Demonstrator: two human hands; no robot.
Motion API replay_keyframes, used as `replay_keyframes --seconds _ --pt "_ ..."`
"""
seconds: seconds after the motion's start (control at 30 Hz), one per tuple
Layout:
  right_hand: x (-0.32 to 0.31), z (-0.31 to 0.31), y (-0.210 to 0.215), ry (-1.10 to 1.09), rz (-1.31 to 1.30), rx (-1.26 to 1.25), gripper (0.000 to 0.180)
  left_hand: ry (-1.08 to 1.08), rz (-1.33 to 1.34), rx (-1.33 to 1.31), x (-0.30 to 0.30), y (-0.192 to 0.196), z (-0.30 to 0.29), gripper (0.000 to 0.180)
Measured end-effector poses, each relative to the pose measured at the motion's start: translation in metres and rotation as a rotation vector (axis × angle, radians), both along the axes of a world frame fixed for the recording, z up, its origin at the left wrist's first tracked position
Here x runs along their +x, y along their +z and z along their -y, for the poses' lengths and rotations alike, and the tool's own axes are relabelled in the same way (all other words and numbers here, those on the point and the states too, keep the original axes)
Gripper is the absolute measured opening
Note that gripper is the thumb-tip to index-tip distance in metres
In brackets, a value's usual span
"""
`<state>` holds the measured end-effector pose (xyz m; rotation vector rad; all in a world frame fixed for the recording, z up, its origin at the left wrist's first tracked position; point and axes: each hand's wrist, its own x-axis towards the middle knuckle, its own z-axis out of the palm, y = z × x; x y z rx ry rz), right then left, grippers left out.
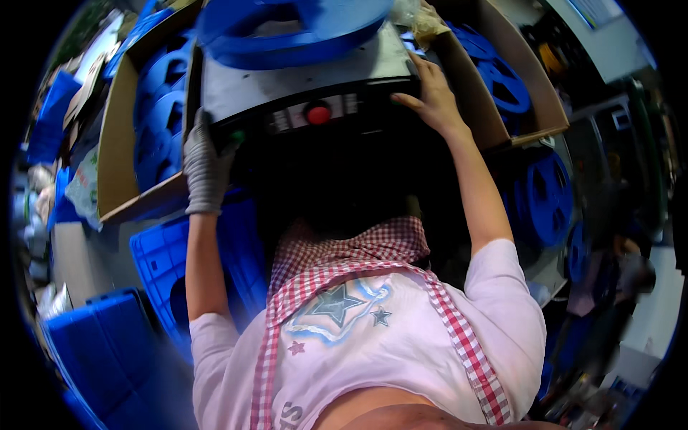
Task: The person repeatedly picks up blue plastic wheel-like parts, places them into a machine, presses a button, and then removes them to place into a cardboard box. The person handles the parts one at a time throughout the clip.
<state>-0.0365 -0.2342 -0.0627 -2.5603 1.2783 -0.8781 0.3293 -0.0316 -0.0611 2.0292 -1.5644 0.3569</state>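
Amid cardboard boxes of blue reels: gloved left hand clasping the grey machine's left corner; bare right hand, fingers spread, pressing its right edge.

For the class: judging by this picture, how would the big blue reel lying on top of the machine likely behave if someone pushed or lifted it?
The blue reel looks like rigid moulded plastic, so probably stiff. It lies flat on the machine top, so a push would likely slide it rather than roll it. Stood on its round rim, it could roll. Its open cut-outs suggest it is fairly light for its size.
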Motion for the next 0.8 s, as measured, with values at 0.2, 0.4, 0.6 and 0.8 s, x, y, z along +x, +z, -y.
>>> replay_keyframes --seconds 0.2,0.4,0.6,0.8 --pt "-0.064 0.040 0.043 0.070 0.248 0.092 0.043 -0.008 -0.045 -0.035 -0.035 0.018 -0.029 0.064" --pt "-0.212 0.216 -0.040 -0.386 -0.153 0.053 0.038 -0.063 -0.225 -0.037 -0.069 0.021 -0.054 0.053" --pt "-0.186 0.294 -0.097 -0.516 -0.501 0.446 0.054 -0.002 -0.179 0.085 -0.077 0.020 -0.072 0.047" --pt "-0.185 0.313 -0.135 -0.531 -0.663 0.566 0.062 0.031 -0.157 0.150 -0.079 0.030 -0.086 0.045"
